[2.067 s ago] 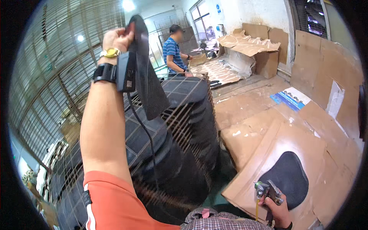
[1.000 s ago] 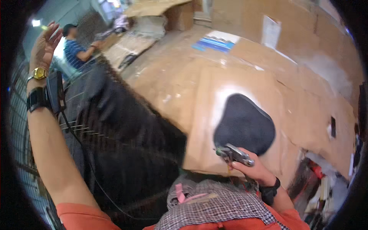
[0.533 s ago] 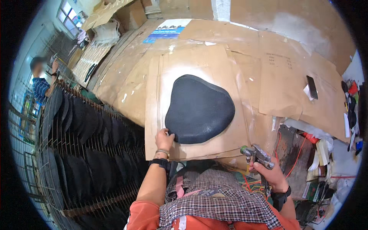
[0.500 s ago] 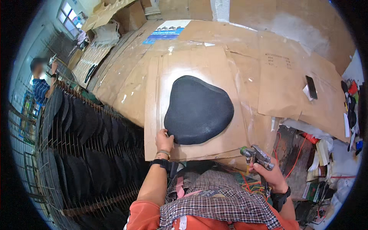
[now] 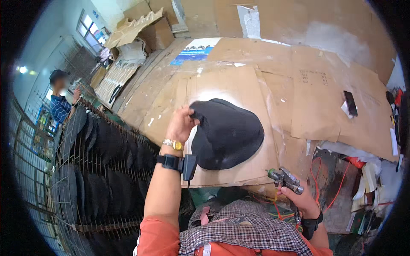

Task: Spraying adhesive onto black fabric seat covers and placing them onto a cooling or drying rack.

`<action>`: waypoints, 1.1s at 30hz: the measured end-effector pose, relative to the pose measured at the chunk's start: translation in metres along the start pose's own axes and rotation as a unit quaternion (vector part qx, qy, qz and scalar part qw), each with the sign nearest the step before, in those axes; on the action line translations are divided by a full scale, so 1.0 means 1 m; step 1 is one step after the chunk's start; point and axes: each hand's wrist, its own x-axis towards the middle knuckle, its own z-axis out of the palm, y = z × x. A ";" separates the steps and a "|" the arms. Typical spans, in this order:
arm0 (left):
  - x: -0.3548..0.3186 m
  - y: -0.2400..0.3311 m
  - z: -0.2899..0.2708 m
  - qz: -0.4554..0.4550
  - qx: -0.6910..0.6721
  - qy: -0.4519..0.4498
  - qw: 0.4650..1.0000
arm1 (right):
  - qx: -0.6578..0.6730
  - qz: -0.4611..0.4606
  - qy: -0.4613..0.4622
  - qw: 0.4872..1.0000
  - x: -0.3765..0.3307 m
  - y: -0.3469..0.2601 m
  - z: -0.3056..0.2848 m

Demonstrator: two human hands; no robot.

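A black, rounded-triangular pad (image 5: 228, 138), shaped like a seat cover, lies on a cardboard sheet (image 5: 230, 178). My left hand (image 5: 181, 124) pinches its far left edge between thumb and fingers, and that edge is lifted and bent over. The rest of the pad stays down on the cardboard. To the right, by the near edge of the work surface, my right hand (image 5: 302, 199) is wrapped round a metal spray gun (image 5: 289, 181). The green-ringed nozzle of the gun points left, apart from the pad. Part of the gun's handle is hidden by my fingers.
At the left stands a wire rack (image 5: 92, 226) hung with several black pads (image 5: 115, 187). Beyond it a person in a striped shirt (image 5: 61, 109) stands. A phone (image 5: 350, 103) lies on the cardboard-covered table at the right. Red hoses (image 5: 339, 187) hang near the gun.
My left hand has moved from the pad's near left edge up to its far left edge and lifted it, folding the pad there. The spray gun stays about where it was.
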 end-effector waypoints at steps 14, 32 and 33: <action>0.023 0.205 -0.039 0.086 -0.064 -0.101 0.989 | 0.009 -0.032 -0.004 0.999 0.024 0.013 0.054; -0.160 0.493 -0.363 0.320 0.115 0.191 0.921 | -0.020 -0.014 -0.108 0.994 0.092 -0.003 0.212; -0.180 0.487 -0.408 0.346 0.191 0.249 0.884 | -0.023 -0.007 -0.123 0.992 0.105 -0.001 0.222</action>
